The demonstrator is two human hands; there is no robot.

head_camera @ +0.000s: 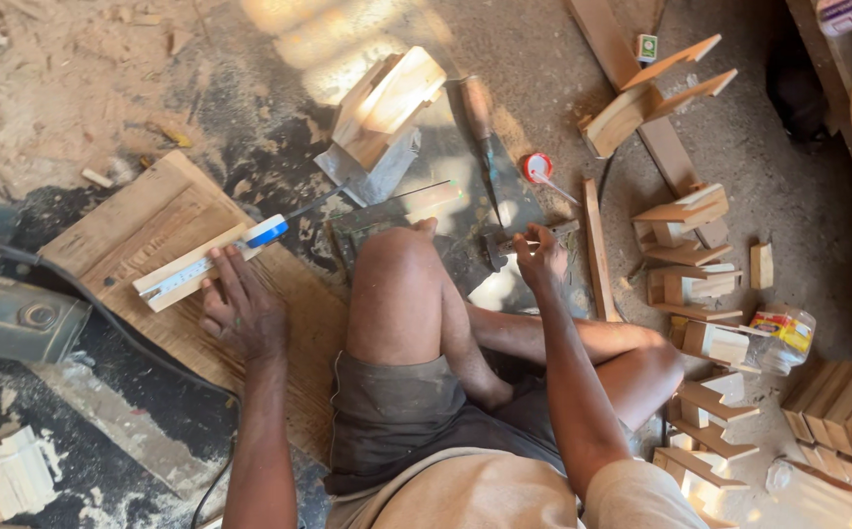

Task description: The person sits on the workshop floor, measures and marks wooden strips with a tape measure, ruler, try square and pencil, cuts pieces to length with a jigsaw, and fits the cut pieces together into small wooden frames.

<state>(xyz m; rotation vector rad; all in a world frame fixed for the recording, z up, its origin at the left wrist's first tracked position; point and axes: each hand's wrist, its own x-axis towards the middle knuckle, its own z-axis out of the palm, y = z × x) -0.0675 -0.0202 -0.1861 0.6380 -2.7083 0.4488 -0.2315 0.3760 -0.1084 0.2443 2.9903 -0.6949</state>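
Your left hand [240, 309] presses flat, fingers released, on the wooden strip [200, 264] lying on the board [151, 235]; your right hand [540, 257] pinches a small nail [532, 243]. Marking step: align before striking

a small green-and-white box [647, 47] lies top centre; a yellow-red labelled plastic bottle [783, 336] lies at right.

Pale wood strip [212, 263] (blue-tipped), red lid [537, 167]

Left hand [240, 312] flat; right hand [540, 260] fingers pinched.
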